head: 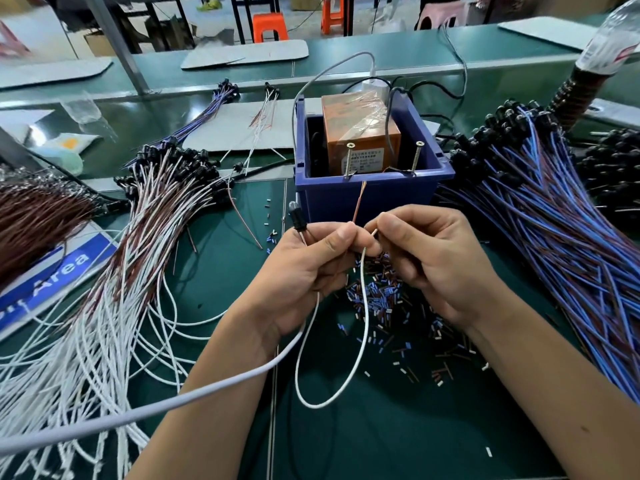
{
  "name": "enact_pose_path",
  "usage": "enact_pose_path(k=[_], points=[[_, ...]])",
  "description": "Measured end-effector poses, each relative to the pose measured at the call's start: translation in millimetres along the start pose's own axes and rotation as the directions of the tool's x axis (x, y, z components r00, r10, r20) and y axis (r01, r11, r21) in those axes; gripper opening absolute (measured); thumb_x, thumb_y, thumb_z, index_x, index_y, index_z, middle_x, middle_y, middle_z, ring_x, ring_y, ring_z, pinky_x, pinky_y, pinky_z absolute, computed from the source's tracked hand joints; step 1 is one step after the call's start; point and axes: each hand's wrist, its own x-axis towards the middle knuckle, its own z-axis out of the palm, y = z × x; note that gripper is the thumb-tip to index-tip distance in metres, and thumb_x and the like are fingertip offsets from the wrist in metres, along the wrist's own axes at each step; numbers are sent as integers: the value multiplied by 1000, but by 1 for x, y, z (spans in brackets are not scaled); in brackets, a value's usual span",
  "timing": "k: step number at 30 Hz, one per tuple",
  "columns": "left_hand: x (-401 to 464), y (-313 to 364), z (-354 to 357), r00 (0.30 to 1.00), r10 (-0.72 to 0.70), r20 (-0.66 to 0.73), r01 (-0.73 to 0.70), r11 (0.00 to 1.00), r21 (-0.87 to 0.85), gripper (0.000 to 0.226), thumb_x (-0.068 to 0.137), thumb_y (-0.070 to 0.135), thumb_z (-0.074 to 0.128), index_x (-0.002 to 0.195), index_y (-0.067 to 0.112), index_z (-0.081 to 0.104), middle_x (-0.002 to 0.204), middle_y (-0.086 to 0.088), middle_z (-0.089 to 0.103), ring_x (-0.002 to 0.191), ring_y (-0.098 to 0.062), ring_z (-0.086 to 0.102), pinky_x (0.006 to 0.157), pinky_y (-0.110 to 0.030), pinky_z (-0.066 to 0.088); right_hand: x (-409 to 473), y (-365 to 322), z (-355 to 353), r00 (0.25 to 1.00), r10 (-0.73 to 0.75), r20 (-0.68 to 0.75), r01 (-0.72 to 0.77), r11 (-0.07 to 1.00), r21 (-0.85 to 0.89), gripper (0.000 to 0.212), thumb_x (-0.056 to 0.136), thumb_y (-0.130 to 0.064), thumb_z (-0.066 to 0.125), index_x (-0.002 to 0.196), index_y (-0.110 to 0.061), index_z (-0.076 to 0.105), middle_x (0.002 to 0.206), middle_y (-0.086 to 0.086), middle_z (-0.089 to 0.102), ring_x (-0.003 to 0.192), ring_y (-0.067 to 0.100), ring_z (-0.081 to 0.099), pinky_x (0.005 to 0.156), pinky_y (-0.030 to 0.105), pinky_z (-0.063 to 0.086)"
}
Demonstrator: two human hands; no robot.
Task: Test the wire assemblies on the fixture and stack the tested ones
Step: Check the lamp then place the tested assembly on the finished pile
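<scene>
forearms: both reach in from the near edge toward the blue bin (367, 199), which serves as landmark for all below.
grey cable (173, 403): crosses under the left forearm, running from near left up toward the bin's front.
white-and-brown pile (114, 271): a fanned stack of wire assemblies left of the bin, black heads toward the bin's left wall.
left hand (304, 268): just in front of the bin, fingers curled round one wire assembly; its black led head (298, 220) sticks up past the thumb side, and its white lead (360, 341) loops down toward the camera.
right hand (429, 258): also in front of the bin, beside the left hand and touching it at the fingertips; thumb and forefinger pinch the white lead's stripped end (374, 233).
brown lead (357, 206): rises from between the hands toward the bin's front wall.
fixture: orange box (360, 133) inside the bin, two upright screws (417, 157) at the bin's front rim.
insulation scraps (381, 299): scattered on the green mat in front of the bin, under the hands.
blue pile (540, 209): more assemblies right of the bin.
step: seemingly spreading the two lead ends, ready for testing.
next: likely one bare end to each screw, then watch the led.
</scene>
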Motion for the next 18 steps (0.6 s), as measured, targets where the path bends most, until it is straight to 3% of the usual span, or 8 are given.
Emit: enact_pose_path(k=[4, 6, 10, 14, 16, 18], points=[[-3, 1, -3, 1000, 27, -13, -27, 1000, -1, 27, 94, 27, 58, 79, 19, 78, 85, -2, 74, 49, 2, 32, 41, -8, 27, 4, -6, -11, 991, -18, -132, 34, 992, 118, 20, 94, -30, 68, 87, -14, 79, 67, 2, 58, 38, 5, 39, 34, 15, 23], [-4, 2, -3, 995, 92, -39, -92, 996, -6, 26, 94, 26, 58, 81, 17, 79, 85, -4, 74, 49, 1, 31, 42, -8, 27, 5, -6, -15, 987, -23, -159, 27, 999, 23, 27, 89, -41, 74, 84, -15, 76, 64, 3, 58, 36, 8, 41, 34, 15, 24], [1, -1, 2, 959, 229, -167, -219, 973, 75, 26, 94, 23, 59, 86, 8, 78, 68, -18, 50, 49, -7, 29, 43, -13, 31, -1, 3, -1, 994, 92, 61, -82, 987, -139, 40, 89, -52, 72, 81, -12, 73, 66, 11, 65, 37, 12, 48, 33, 17, 31], [0, -5, 4, 953, 245, -177, -245, 969, 23, 27, 94, 21, 61, 92, -2, 75, 77, -22, 67, 52, -22, 60, 50, -28, 54, -5, 7, 12, 982, 74, 174, -33, 973, -227, 23, 96, -30, 72, 85, -10, 75, 71, 13, 72, 38, 14, 51, 35, 19, 37], [0, -6, 3, 936, 278, -216, -266, 960, 84, 25, 94, 23, 62, 95, 5, 78, 79, -23, 62, 51, -13, 49, 48, -22, 45, -4, 7, 11, 992, 38, 121, -9, 974, -226, 19, 97, -28, 71, 87, -14, 77, 66, 9, 70, 38, 15, 49, 36, 17, 35], [2, -5, 1, 905, 332, -265, -296, 940, 169, 22, 96, 26, 62, 94, 15, 81, 83, -21, 56, 54, -15, 26, 47, -21, 24, -3, 5, 9, 998, -62, 11, 63, 976, -207, 18, 98, -26, 68, 91, -13, 78, 61, 7, 65, 38, 14, 47, 38, 17, 34]])
